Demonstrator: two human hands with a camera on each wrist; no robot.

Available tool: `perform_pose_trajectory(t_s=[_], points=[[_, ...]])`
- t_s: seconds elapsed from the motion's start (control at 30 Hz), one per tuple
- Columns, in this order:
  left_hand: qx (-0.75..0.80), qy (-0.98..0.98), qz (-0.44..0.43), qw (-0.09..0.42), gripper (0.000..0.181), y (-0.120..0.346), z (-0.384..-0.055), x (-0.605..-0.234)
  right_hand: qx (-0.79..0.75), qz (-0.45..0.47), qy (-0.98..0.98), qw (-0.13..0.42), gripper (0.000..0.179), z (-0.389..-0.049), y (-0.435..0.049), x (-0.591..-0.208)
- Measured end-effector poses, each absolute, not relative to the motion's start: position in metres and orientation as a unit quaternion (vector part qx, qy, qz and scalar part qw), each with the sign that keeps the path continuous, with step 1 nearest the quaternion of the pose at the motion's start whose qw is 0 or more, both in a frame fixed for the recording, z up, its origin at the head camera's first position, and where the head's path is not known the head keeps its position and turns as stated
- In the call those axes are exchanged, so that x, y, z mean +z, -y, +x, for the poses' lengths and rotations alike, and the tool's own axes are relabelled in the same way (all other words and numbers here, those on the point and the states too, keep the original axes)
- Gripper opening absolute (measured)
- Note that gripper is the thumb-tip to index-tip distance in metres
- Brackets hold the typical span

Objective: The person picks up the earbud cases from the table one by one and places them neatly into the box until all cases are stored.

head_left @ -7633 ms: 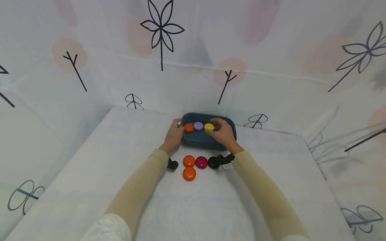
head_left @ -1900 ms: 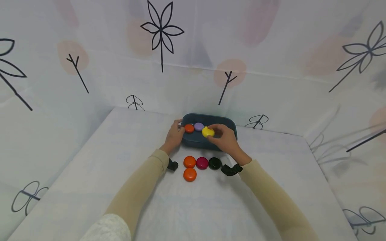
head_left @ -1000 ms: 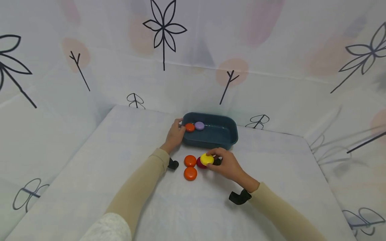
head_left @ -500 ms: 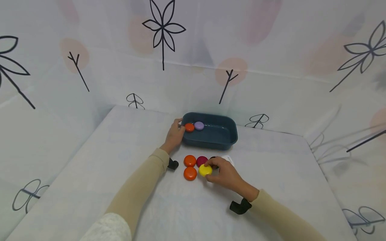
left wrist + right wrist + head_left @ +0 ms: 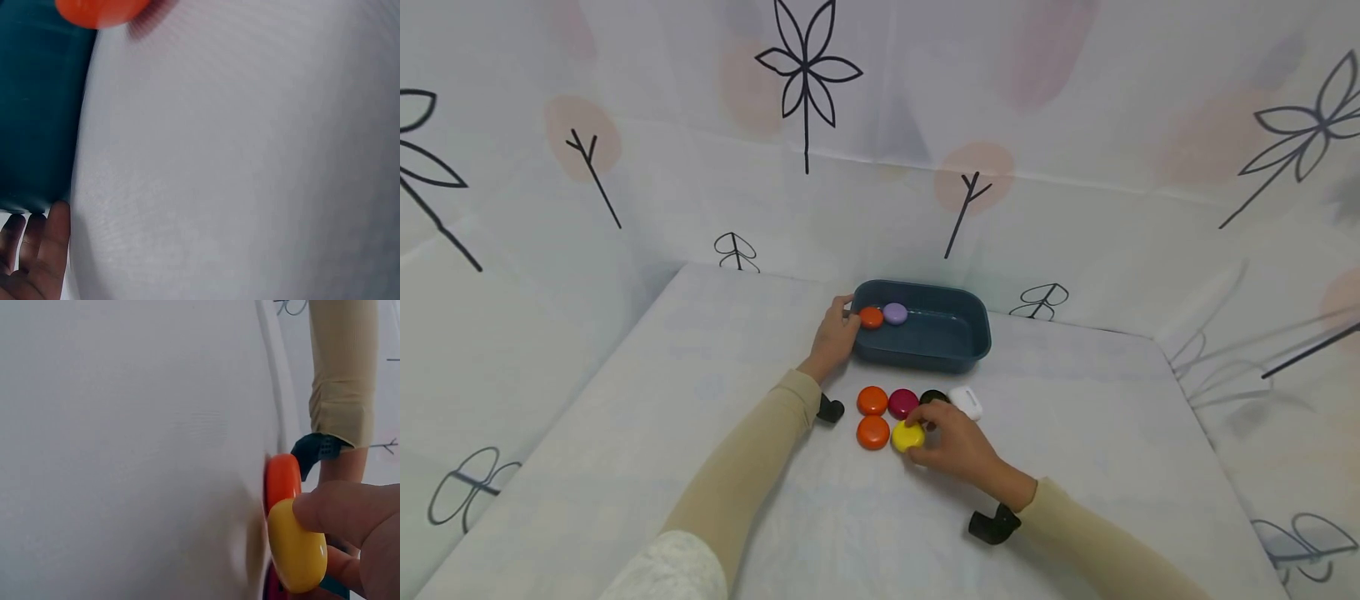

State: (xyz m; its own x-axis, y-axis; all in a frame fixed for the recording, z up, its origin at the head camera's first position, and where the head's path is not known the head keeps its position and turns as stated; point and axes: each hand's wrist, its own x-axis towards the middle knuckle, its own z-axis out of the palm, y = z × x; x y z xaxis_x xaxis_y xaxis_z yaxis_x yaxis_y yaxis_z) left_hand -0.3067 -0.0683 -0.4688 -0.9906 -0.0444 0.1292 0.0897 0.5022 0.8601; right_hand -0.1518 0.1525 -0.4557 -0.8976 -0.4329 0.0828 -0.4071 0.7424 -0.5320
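While left fingers [image 5: 55,232], straight, touch a tray [image 5: 938,333], right fingers [image 5: 931,411] pinch a yellow disc [image 5: 906,437].

White tablecloth [image 5: 865,533], pale backdrop [image 5: 880,225] — line-drawn flowers [image 5: 805,67]

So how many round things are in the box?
2: an orange disc beside the left hand, then a purple disc right of it. The box wall may hide more.

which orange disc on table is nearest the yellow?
The front orange disc, beside the yellow disc the right hand pinches; the rear disc sits nearer the tray.
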Motion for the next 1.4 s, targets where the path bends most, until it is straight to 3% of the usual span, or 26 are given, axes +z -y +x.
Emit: perform_pose_trajectory(t_s=[0.97, 1.4], points=[[-0.498, 0.865, -0.022, 0.058, 0.051, 0.07, -0.318, -0.471, -0.286, -0.222, -0.932, 0.019, 0.035, -0.158, -0.147, -0.464], [-0.498, 0.865, -0.017, 0.054, 0.051, 0.07, -0.318, -0.47, -0.302, -0.229, -0.925, -0.007, 0.032, -0.157, -0.148, -0.454]])
